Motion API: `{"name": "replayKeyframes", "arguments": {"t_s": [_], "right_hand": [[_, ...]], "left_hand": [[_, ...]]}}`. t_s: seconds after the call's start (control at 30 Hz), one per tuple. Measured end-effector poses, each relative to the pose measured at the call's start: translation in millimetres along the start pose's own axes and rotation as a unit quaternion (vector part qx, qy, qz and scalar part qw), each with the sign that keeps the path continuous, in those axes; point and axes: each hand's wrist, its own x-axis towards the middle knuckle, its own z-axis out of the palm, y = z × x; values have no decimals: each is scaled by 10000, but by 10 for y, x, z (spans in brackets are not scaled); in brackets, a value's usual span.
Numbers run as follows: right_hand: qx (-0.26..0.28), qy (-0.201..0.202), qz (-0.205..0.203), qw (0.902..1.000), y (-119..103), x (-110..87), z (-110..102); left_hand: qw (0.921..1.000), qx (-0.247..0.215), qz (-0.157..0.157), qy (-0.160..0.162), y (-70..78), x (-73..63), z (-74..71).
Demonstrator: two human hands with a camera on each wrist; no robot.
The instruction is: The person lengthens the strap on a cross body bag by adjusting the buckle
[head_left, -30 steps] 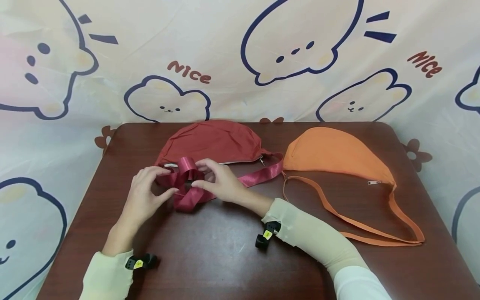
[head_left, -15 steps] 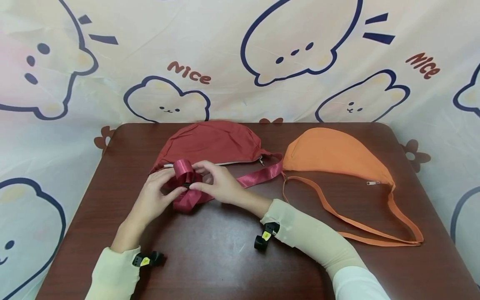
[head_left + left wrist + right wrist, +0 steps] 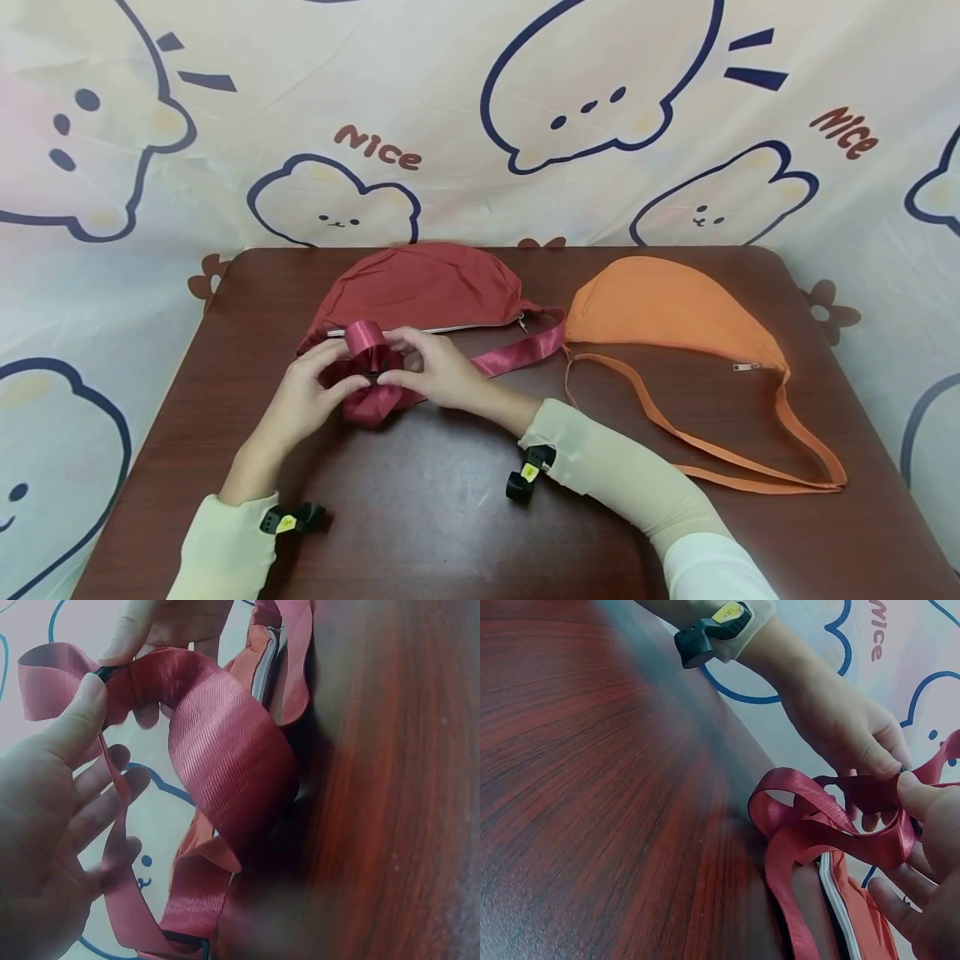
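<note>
We judge the work on the strap (image 3: 232,742) to be partway along. Both hands are already at a small dark fitting (image 3: 105,673), while the strap beside it is not yet smoothed out; its loops look like the part left to do. We cannot tell whether the strap is fully threaded there, since the fingertips cover most of it.

Our left hand (image 3: 303,396) pinches at the fitting with the thumb, other fingers spread behind; our right hand (image 3: 442,371) pinches the strap just beside it, so the two thumbs nearly meet.

The strap is flat, dark red and glossy, with fine ribbing, curling into wide loops. It is in front of the red bag (image 3: 431,287), its far length running right toward the orange bag (image 3: 667,304). A second dark fitting (image 3: 180,939) shows lower on the strap. The red bag lies slightly creased on the surface (image 3: 420,500), its pale zip (image 3: 837,900) along the near edge.
</note>
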Motion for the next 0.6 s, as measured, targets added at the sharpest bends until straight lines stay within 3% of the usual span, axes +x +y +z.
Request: {"name": "replayKeyframes", "arguments": {"t_s": [0.6], "right_hand": [[24,-40,-40,10000,29,13,10]], "left_hand": [[9999,-77,35,-72,36,16,-3]]}}
